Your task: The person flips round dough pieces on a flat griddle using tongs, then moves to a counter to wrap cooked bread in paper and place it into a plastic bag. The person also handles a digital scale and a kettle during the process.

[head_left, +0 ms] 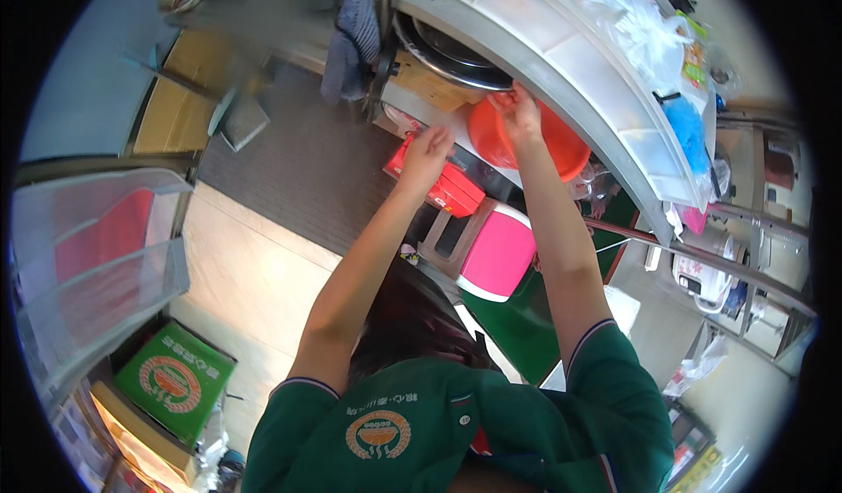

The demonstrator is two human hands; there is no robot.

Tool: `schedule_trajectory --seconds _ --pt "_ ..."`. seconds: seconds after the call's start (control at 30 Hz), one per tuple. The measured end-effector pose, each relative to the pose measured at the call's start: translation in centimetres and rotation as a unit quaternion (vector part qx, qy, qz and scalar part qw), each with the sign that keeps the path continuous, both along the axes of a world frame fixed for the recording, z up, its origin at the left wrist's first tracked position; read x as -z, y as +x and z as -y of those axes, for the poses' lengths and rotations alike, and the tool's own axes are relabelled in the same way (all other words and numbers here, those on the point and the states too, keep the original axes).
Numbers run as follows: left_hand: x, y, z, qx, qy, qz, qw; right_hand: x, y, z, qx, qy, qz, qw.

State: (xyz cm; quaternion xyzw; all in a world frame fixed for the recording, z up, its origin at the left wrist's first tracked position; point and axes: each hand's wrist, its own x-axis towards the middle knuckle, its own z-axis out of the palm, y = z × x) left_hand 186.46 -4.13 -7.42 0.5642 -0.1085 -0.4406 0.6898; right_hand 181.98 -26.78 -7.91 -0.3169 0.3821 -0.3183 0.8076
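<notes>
My right hand [519, 114] reaches under a metal counter. Its fingers are closed at the rim of a dark, shiny metal basin [438, 67], just above an orange plastic basin [561, 142]. The rest of the metal basin is partly hidden by the counter edge. My left hand [427, 153], a little blurred, hovers over a red box [456, 190] with its fingers loosely apart and nothing visible in them. Below the red box sits a bright pink and white lidded container [498, 252].
Above the basins, the counter edge carries a row of clear trays [570, 54] and plastic bags [631, 32]. A patterned cloth [353, 41] hangs at its left end. Lower left are a green box [174, 383] and a translucent bin [101, 247]. A rice cooker [702, 274] stands on the right.
</notes>
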Motion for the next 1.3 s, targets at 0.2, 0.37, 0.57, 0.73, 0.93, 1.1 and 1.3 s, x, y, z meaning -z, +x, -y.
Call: schedule_trajectory --seconds 0.2,0.37,0.57,0.73,0.93,1.1,1.3 --pt "9.8 -4.9 -11.4 0.165 0.137 0.094 0.972 1.2 -1.9 -1.1 -0.035 -0.001 -0.026 0.999" --pt "18.0 -5.9 -31.3 0.369 0.294 0.350 0.809 3.5 -11.7 -9.8 -0.162 -0.107 -0.146 0.970" --pt "20.9 2.7 -48.7 0.651 0.496 0.270 0.508 6.0 -31.1 -27.7 -0.531 -0.228 -0.456 0.677" --pt "20.9 8.6 -42.3 0.644 0.438 0.392 0.490 6.0 -44.9 -39.1 -0.557 -0.130 -0.515 0.639" --pt "19.3 1.2 -24.6 0.349 0.382 0.276 0.810 6.3 -54.8 -48.0 -0.184 -0.086 -0.574 0.793" --pt "12.0 -15.7 -16.7 0.431 0.232 0.306 0.816 6.5 -62.0 -57.2 -0.066 -0.039 -0.529 0.845" --pt "3.2 -37.1 -16.9 0.506 0.055 0.470 0.721 8.0 -71.4 -71.8 0.025 0.047 -0.586 0.809"
